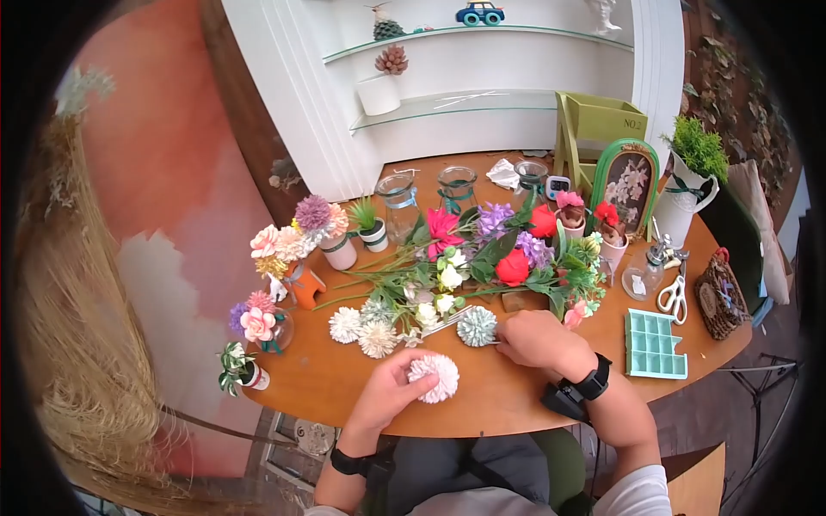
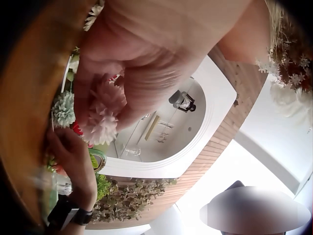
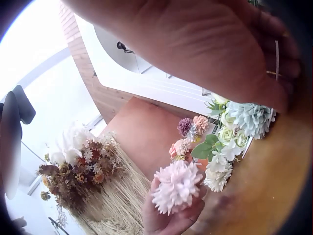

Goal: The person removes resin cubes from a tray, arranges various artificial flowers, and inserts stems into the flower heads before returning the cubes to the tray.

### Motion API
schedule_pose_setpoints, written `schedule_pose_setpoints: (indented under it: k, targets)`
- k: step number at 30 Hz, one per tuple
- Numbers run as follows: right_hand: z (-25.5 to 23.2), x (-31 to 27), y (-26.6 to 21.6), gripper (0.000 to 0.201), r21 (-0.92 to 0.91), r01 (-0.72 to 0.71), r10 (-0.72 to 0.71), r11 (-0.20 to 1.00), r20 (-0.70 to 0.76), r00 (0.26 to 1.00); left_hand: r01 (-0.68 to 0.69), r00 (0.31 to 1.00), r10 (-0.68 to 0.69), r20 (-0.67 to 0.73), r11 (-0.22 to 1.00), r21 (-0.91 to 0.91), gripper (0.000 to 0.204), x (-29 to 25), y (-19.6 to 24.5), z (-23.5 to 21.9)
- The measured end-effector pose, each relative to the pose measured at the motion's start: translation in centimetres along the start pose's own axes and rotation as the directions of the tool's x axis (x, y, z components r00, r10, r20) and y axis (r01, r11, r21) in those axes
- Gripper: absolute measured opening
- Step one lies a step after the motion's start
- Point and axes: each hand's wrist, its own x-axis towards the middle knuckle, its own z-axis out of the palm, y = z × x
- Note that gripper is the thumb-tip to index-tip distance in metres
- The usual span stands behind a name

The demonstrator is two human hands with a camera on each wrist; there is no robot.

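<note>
My left hand (image 1: 389, 391) grips a pale pink pompon flower head (image 1: 434, 378) near the table's front edge, thumb and fingers round its side. In the right wrist view its layered petals face the camera. My right hand (image 1: 544, 342) is low over the table with curled fingers, just right of a blue-green pompon flower head (image 1: 477, 327). A thin white stick (image 3: 277, 61) shows at the right hand's fingers in the right wrist view. Left of the blue-green flower, white and cream pompon flower heads (image 1: 377, 339) lie on the wood.
Long-stemmed artificial flowers (image 1: 443, 230) spread across the table's middle. Glass vases (image 1: 400, 206) stand behind them, small potted flowers (image 1: 335, 245) at the left. Towards the right are a mint-green compartment tray (image 1: 654, 344), white-handled scissors (image 1: 673, 301), a glass bottle (image 1: 644, 279) and a wicker basket (image 1: 721, 297).
</note>
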Motion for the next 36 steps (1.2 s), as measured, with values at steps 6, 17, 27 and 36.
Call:
schedule_pose_setpoints:
  k: [6,17,27,36]
  targets:
    - [1.7,0.9,0.7,0.014,-0.147,-0.014,-0.052,0.989,-0.438,0.898,0.111,0.993,-0.101,-0.060,0.971,0.214,0.040,-0.8,-2.5,0.6]
    - [-0.7,0.3,-2.6,0.023,0.215,0.196,-0.116,0.957,-0.333,0.936,-0.106,0.978,0.132,-0.159,0.981,0.162,0.048,-1.2,-3.4,1.0]
    - [1.9,0.6,-4.3,0.046,0.486,0.464,-0.402,0.741,-0.233,0.886,-0.114,0.977,0.139,-0.161,0.981,0.156,0.035,-1.5,-4.1,0.2]
    - [-2.4,0.4,-1.9,0.040,-0.077,0.145,-0.150,0.986,-0.782,0.605,-0.078,0.977,0.140,-0.159,0.936,0.344,0.019,-1.8,-3.9,0.6]
